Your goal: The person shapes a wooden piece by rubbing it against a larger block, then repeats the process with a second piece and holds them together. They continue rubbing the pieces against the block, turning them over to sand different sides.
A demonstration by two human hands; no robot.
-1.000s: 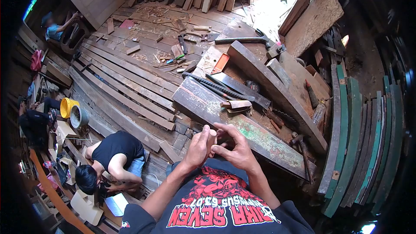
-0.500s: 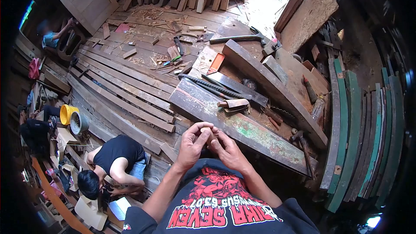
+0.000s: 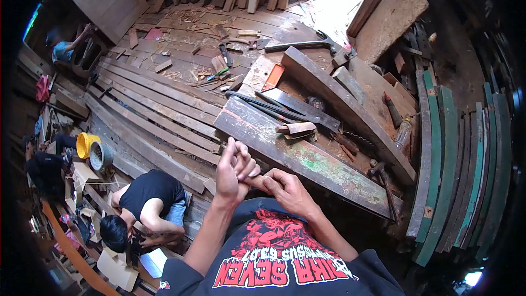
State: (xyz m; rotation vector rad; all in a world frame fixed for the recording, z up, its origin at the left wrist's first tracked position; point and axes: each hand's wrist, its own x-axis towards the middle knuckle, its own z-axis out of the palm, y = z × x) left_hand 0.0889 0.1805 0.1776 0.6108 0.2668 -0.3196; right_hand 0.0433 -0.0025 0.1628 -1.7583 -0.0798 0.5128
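My left hand (image 3: 235,171) is raised above my shirt, its fingers curled towards the palm. Against its lower edge, my right hand (image 3: 289,191) closes thumb and fingers in a pinch. Something small and tan seems to lie between the two hands, but the fingers mostly hide it. Just beyond them is a thick worn beam (image 3: 339,178) with patches of green paint. On the beam rests a small block with a curved wooden piece (image 3: 296,129). A black ribbed bar (image 3: 274,108) and a hand saw (image 3: 298,107) lie behind it.
A hammer (image 3: 379,171) sits at the beam's right end, and a long-handled claw tool (image 3: 301,45) lies farther back. Green and brown planks (image 3: 438,170) stand at right. A person in a black top (image 3: 152,194) bends down at lower left. Another person (image 3: 63,50) is at upper left.
My hands were together with fingertips meeting around a small tan piece. My left hand has since turned upright and shifted left, while my right hand has moved slightly down.
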